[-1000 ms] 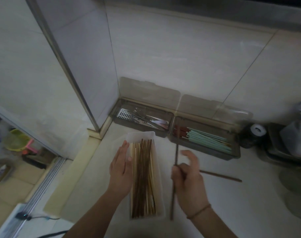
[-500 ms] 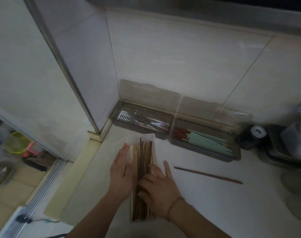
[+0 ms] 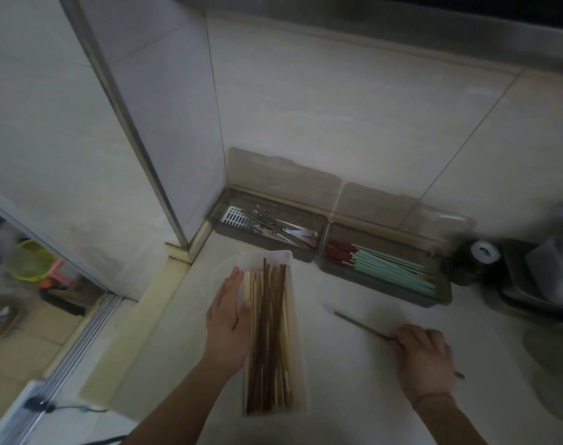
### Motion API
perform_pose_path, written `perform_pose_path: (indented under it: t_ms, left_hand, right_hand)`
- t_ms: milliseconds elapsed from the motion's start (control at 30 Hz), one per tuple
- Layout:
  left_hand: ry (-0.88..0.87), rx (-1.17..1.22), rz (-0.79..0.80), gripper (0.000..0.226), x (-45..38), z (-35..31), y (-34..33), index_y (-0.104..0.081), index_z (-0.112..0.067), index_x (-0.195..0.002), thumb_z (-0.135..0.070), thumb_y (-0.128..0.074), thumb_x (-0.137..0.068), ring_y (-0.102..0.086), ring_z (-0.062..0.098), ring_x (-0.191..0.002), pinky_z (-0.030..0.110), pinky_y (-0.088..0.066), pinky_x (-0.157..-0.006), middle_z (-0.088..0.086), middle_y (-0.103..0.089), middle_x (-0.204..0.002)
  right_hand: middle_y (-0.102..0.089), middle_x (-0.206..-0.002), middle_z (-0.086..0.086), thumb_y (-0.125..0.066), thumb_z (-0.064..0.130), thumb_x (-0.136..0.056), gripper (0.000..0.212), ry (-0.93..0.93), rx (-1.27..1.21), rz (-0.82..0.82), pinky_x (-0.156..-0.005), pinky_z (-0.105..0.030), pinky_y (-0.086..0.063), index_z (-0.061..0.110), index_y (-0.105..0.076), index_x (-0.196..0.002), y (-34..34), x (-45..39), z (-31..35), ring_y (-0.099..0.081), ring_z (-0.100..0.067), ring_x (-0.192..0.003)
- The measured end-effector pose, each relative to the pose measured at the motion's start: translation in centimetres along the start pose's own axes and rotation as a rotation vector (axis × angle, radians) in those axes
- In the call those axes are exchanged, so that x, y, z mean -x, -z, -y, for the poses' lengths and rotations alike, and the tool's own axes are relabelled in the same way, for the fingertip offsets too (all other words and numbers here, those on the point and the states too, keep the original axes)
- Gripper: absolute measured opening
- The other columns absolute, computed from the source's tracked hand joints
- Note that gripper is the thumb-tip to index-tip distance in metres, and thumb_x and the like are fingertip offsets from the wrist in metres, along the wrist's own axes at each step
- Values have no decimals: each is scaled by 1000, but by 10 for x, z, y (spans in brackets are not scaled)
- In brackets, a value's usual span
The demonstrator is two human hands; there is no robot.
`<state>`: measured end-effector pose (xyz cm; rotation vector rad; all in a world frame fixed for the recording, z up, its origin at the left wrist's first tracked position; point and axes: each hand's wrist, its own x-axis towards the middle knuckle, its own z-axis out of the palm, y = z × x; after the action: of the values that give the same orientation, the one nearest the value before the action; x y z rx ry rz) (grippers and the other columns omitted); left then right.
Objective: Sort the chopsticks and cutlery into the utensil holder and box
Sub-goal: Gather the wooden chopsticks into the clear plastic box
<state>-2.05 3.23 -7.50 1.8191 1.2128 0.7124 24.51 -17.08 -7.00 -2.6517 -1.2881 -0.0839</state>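
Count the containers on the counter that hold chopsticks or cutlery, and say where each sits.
3. The white box lies nearest, beside the left hand. The cutlery tray sits in the wall corner. The chopstick tray sits beside it, to its right.

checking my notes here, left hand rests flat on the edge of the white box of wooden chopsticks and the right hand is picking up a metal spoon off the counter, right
Not quite. The head view shows the right hand gripping a dark wooden chopstick lying on the counter, not a metal spoon. The rest holds: the left hand rests flat on the edge of the white box of wooden chopsticks.
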Motion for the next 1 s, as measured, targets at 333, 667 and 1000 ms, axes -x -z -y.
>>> perform_pose_path:
  t_ms: [333,667,1000]
  left_hand:
    - [-16,-5,-19,54,-2,6,-1,-23,-40,-149,-55,-25,-98,-18,6,-146,53,-20,-117,-19,-24,-156]
    - [-62,-3,-39,52,-2,6,-2,-22,-38,-148,-49,-26,-98,-22,11,-146,53,-25,-115,-11,-27,-157]
    - [-63,5,-31,53,-2,6,-2,-21,-39,-149,-54,-23,-99,-21,10,-146,52,-24,-116,-12,-25,-158]
  right_hand:
    - [-61,-87,16,-46,33,-91,16,141,-965,-142,-67,-18,-49,37,-58,-101,77,-27,149,-61,-6,-74]
    - [-59,-63,10,-63,39,-71,13,692,44,232,-90,-41,-28,27,-66,-69,6,-15,196,-53,-20,-78]
    - [-66,-105,0,-75,30,-66,17,1058,240,157,-92,-47,-45,27,-74,-83,5,-76,210,-54,-33,-111]
